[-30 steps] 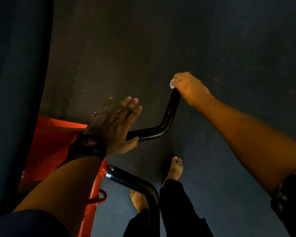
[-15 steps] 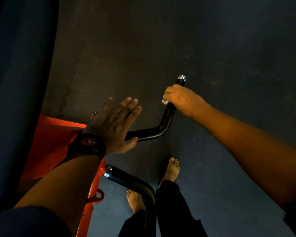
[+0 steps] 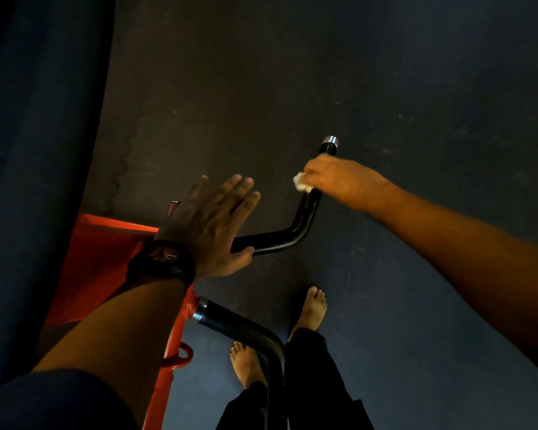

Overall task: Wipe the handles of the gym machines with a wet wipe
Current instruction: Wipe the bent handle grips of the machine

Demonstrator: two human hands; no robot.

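Dark rubber floor (image 3: 385, 88) fills most of the view, w/ a wavy seam running down at left. Far left there's a big dark-blue padded surface (image 3: 38, 150), too blurred to tell what part it is. Beside it is the orange machine frame (image 3: 100, 259), w/ two black bent handles coming off its right side. The far handle (image 3: 295, 231) runs out to the right, then kinks up & away. The near handle (image 3: 249, 333) starts at a chrome collar on the frame & bends down toward the person's black trousers (image 3: 317, 383). Bare feet (image 3: 309, 308) stand on the floor either side of it.

Left hand (image 3: 212, 231) lies flat, palm down, over the inner end of the far handle. Its fingers are straight & close together, holding nothing, thumb against the bar. Right hand (image 3: 339, 178) is curled round the upper stretch of the far handle, fingers clamped on the wet wipe (image 3: 300, 183) & pressing it to the bar. Only a small white crumpled bit shows at the hand's left edge.

Black watch (image 3: 165, 259) on the left wrist. Small orange ring (image 3: 180, 356) low on the frame. Chrome cap (image 3: 330, 140) tips the far handle, just beyond the right hand.
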